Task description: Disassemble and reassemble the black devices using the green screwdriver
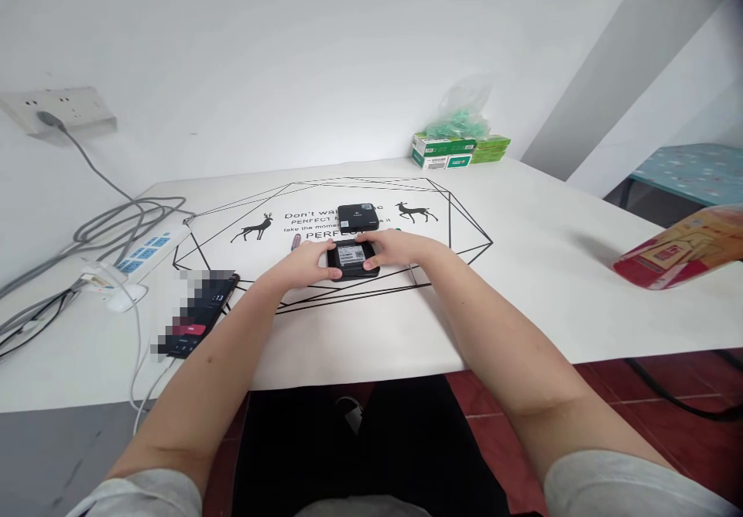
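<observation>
A flat black box (351, 274) with a white printed label sits low on the table in front of me. My left hand (307, 265) grips its left side, thumb on the top near the label. From the right side my right hand (395, 248) holds the same box, its thumb by the label's edge and its fingers around the far corner. Just beyond lies a second flat black square piece (354, 217) with small stickers on its top. A small brownish object (296, 241), too small to name, is beside my left fingers.
On the left are a smartphone (200, 312), a power strip (148, 252) and coiled grey cables (136, 219). Green and white boxes (444, 149) with a plastic bag (461, 118) stand at the back. A red and yellow package (673, 250) lies at the right.
</observation>
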`<action>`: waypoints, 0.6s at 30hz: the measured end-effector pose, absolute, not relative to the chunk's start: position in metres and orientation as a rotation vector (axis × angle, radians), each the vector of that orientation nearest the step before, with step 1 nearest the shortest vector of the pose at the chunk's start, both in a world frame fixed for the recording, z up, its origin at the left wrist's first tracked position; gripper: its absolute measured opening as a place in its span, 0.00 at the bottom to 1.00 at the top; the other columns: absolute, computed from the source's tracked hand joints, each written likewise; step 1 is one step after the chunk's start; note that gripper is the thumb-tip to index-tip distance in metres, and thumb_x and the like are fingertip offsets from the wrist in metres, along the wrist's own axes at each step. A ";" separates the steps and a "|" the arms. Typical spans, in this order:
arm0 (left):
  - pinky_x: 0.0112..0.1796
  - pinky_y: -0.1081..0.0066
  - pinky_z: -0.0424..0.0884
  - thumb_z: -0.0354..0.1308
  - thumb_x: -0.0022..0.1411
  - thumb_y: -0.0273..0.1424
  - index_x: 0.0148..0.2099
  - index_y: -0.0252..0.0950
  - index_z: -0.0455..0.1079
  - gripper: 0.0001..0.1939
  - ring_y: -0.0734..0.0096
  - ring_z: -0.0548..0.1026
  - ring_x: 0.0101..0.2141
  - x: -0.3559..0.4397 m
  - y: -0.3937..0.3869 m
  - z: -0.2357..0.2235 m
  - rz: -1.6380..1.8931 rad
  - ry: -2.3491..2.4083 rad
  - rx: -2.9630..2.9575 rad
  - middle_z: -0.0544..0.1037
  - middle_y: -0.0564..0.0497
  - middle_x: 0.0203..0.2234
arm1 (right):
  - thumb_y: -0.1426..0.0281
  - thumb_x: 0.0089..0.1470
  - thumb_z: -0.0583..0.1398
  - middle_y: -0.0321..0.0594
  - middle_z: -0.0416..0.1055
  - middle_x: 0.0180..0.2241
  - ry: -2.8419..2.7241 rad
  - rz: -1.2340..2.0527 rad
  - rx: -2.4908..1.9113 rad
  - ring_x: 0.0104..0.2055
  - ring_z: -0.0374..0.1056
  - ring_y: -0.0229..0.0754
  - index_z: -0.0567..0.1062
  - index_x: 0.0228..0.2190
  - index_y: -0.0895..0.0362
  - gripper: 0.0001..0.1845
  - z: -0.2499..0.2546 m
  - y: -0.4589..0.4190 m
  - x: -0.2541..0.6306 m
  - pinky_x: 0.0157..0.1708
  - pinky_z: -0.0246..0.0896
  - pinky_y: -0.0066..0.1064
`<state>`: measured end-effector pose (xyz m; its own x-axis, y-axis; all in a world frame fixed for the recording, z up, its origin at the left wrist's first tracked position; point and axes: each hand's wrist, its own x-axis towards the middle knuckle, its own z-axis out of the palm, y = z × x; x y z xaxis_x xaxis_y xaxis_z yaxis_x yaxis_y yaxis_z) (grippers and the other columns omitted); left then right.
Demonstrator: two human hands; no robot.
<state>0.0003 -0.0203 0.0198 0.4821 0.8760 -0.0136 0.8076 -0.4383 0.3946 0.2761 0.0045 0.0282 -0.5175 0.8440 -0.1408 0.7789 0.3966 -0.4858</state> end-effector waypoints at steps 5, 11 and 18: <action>0.59 0.56 0.71 0.48 0.76 0.28 0.59 0.37 0.79 0.19 0.51 0.77 0.57 -0.008 -0.004 0.010 0.563 1.851 2.328 0.83 0.42 0.56 | 0.58 0.48 0.76 0.48 0.80 0.59 -2.482 0.771 -1.489 0.58 0.77 0.56 0.76 0.64 0.53 0.44 0.030 0.002 0.270 0.58 0.71 0.42; 0.57 0.46 0.68 0.49 0.74 0.24 0.57 0.39 0.81 0.21 0.42 0.72 0.58 -0.015 0.002 0.002 0.312 2.059 2.493 0.80 0.37 0.56 | 0.53 0.60 0.68 0.52 0.78 0.61 -2.322 0.511 -1.514 0.62 0.74 0.58 0.80 0.57 0.55 0.29 0.031 0.007 0.278 0.64 0.67 0.46; 0.56 0.41 0.63 0.49 0.69 0.22 0.59 0.44 0.81 0.26 0.39 0.67 0.59 -0.016 0.001 -0.006 0.300 1.898 2.534 0.78 0.36 0.56 | 0.57 0.49 0.73 0.60 0.82 0.46 -1.990 0.516 -2.021 0.48 0.78 0.64 0.81 0.44 0.58 0.24 0.012 0.029 0.302 0.48 0.75 0.51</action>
